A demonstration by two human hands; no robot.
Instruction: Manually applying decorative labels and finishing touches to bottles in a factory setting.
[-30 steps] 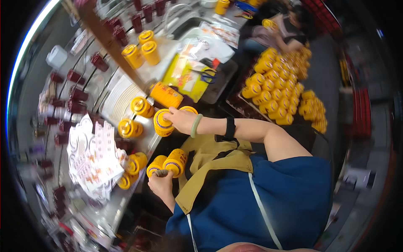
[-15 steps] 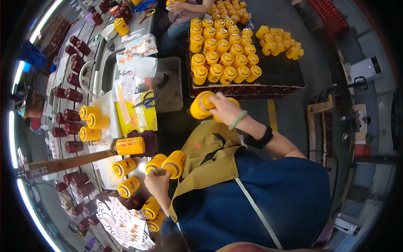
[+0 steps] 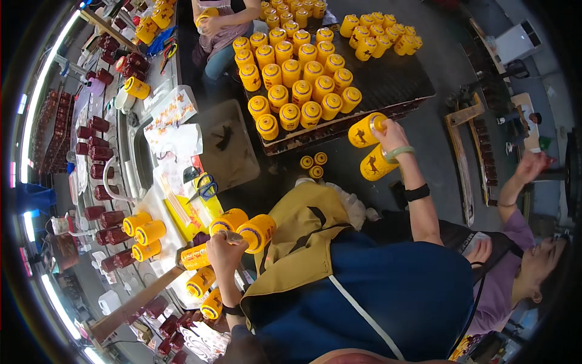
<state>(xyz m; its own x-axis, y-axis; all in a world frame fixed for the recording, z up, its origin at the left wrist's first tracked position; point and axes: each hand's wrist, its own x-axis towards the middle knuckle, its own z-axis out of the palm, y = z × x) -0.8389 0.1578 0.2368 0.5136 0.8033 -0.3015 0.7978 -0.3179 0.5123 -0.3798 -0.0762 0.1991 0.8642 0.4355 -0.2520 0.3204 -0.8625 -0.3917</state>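
Observation:
My left hand [image 3: 225,252] is closed round the narrow tops of two yellow jars [image 3: 259,232], which lie tilted side by side above the left workbench's edge. Out to the right, my right hand [image 3: 393,136] grips two more yellow jars [image 3: 364,129] by their tops. They hang over the floor near the dark table [image 3: 391,82], apart from it. Dark animal figures show on their sides. Near my left hand, several yellow jars [image 3: 200,282] stand on the bench. Blue-handled scissors [image 3: 206,187] lie beside a yellow sheet [image 3: 182,209].
Rows of yellow jars [image 3: 291,73] cover much of the dark table. Three small yellow-topped jars [image 3: 307,162] stand below its near edge. A grey bin [image 3: 239,155] sits by the bench. One co-worker [image 3: 224,27] holds a jar beyond; another person [image 3: 503,261] is close at right.
My right hand has swung outward to the right with its two jars. My left hand keeps its two jars. The view has turned, and a person has come in at the right.

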